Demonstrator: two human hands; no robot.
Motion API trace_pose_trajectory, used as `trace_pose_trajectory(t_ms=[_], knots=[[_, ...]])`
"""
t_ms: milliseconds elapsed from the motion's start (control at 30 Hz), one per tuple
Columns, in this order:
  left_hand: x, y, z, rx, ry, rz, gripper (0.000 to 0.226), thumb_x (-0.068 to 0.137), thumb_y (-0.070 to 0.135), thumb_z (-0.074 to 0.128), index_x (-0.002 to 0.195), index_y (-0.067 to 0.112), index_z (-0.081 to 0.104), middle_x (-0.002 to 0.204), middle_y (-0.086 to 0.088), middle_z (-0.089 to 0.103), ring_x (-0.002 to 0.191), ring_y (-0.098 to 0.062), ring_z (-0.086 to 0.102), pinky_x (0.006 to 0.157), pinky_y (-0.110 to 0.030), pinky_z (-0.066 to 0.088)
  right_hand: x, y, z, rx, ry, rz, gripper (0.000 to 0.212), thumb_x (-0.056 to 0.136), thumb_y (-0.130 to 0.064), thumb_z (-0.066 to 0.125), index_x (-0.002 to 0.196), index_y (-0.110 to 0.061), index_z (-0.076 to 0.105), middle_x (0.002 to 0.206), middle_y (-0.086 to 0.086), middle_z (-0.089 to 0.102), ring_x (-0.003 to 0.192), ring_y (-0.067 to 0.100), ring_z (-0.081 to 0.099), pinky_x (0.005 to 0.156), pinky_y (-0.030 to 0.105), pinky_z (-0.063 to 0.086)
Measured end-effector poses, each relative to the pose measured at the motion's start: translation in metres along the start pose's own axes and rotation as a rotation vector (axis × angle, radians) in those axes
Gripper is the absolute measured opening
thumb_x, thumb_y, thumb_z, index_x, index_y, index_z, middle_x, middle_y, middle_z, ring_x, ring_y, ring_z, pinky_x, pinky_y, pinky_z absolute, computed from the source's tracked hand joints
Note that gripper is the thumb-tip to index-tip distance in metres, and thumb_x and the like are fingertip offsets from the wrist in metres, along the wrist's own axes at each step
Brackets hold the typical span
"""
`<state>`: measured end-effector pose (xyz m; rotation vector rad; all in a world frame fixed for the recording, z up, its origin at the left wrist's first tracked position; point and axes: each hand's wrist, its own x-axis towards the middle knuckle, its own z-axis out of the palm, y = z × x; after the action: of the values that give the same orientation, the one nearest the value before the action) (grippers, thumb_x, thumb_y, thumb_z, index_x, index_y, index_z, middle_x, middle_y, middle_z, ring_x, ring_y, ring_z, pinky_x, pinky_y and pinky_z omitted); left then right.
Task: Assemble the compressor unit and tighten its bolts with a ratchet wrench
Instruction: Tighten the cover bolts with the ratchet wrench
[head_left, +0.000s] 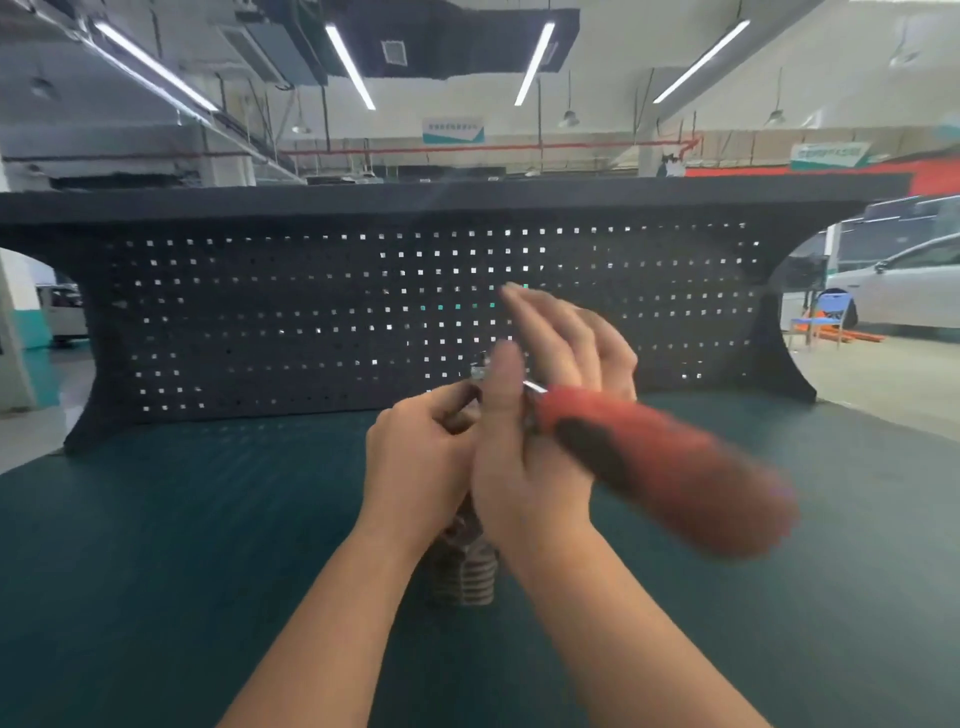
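The scene was evenly and fairly brightly lit by long ceiling light strips (349, 65) overhead, with daylight glowing through the holes of the pegboard (363, 312). Shadows on the green bench (182, 519) were faint. The red wrench handle (660, 467) was heavily motion-blurred. The wide lens bowed straight lines near the edges, and the background looked soft.

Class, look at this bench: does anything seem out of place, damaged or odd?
Nothing looks damaged or spilled. The finned compressor unit stands upright on the green table. The ratchet wrench is blurred against the right hand, whose fingers are straight.
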<state>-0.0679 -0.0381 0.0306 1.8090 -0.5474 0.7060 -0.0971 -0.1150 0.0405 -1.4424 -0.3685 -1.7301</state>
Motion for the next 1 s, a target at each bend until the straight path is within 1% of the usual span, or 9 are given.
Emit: trace_pose_trajectory(t_ms=[67,167,367,433,567,633,733,900,1000], knots=[[0.004,-0.007,-0.001,0.093,-0.010,-0.048,0.033,0.090,0.045,0.052,0.085,0.020,0.073,0.076,-0.006,0.070,0.069,-0.013,0.051,0.066,-0.027,0.047,-0.012,-0.010,0.005,-0.132,-0.159,-0.265,0.044,0.101,-0.041,0.036,0.113,-0.016,0.070,0.130,-0.003,0.060,0.125,0.017,0.038,0.098,0.050,0.035],[0.003,-0.009,-0.004,0.000,0.004,-0.044,0.026,0.092,0.032,0.057,0.079,0.014,0.071,0.065,0.001,0.068,0.063,-0.012,0.057,0.057,-0.023,0.047,-0.003,0.001,0.001,-0.141,-0.219,-0.301,0.048,0.101,-0.043,0.034,0.115,-0.014,0.069,0.132,-0.002,0.058,0.125,0.022,0.040,0.098,0.056,0.036],[-0.003,0.001,0.000,-0.081,0.011,0.040,0.026,0.071,0.065,0.060,0.083,0.046,0.073,0.071,0.017,0.074,0.071,0.004,0.069,0.064,-0.017,0.051,0.019,0.038,-0.008,0.492,0.090,0.588,0.024,0.092,-0.033,0.045,0.106,-0.030,0.064,0.127,0.000,0.058,0.126,0.016,0.047,0.109,0.039,0.036],[-0.004,0.000,0.000,-0.102,0.001,0.016,0.025,0.070,0.064,0.063,0.084,0.046,0.074,0.070,0.012,0.074,0.070,0.000,0.070,0.066,-0.026,0.054,0.013,0.028,-0.007,0.429,0.068,0.438,0.030,0.094,-0.028,0.045,0.118,-0.021,0.062,0.127,-0.002,0.058,0.124,0.012,0.047,0.106,0.035,0.037],[0.008,-0.009,0.003,0.057,0.053,-0.100,0.026,0.087,0.044,0.057,0.092,0.028,0.075,0.084,-0.006,0.076,0.082,-0.023,0.069,0.073,-0.038,0.054,0.001,0.002,-0.001,-0.062,-0.160,-0.302,0.034,0.089,-0.026,0.049,0.113,-0.015,0.070,0.125,0.002,0.063,0.122,0.017,0.044,0.097,0.048,0.035],[0.011,-0.012,0.002,0.111,0.025,-0.126,0.026,0.092,0.036,0.057,0.107,0.021,0.072,0.095,-0.015,0.074,0.089,-0.028,0.067,0.077,-0.039,0.055,-0.003,-0.001,0.003,-0.161,-0.215,-0.391,0.032,0.095,-0.034,0.048,0.110,-0.018,0.072,0.130,-0.001,0.061,0.123,0.020,0.041,0.096,0.048,0.033],[0.004,-0.007,-0.002,-0.040,0.003,-0.038,0.027,0.086,0.047,0.060,0.088,0.025,0.076,0.079,-0.002,0.076,0.072,-0.014,0.065,0.065,-0.031,0.051,0.002,0.010,-0.002,-0.103,-0.139,-0.195,0.040,0.099,-0.040,0.038,0.116,-0.019,0.068,0.124,-0.009,0.061,0.120,0.013,0.043,0.098,0.044,0.033],[-0.005,0.003,-0.002,-0.112,0.026,0.021,0.023,0.079,0.054,0.065,0.079,0.034,0.076,0.071,0.012,0.075,0.068,0.002,0.069,0.066,-0.020,0.048,0.017,0.043,-0.007,0.543,0.008,0.665,0.037,0.095,-0.033,0.045,0.121,-0.014,0.064,0.123,-0.003,0.062,0.114,-0.001,0.054,0.090,0.011,0.039],[-0.004,0.005,-0.002,-0.122,-0.030,-0.001,0.024,0.075,0.059,0.060,0.086,0.043,0.074,0.079,-0.002,0.076,0.068,0.000,0.064,0.071,-0.034,0.054,0.009,0.019,-0.003,0.335,-0.021,0.250,0.034,0.096,-0.031,0.044,0.121,-0.016,0.062,0.119,-0.013,0.061,0.118,0.006,0.050,0.097,0.028,0.040]])
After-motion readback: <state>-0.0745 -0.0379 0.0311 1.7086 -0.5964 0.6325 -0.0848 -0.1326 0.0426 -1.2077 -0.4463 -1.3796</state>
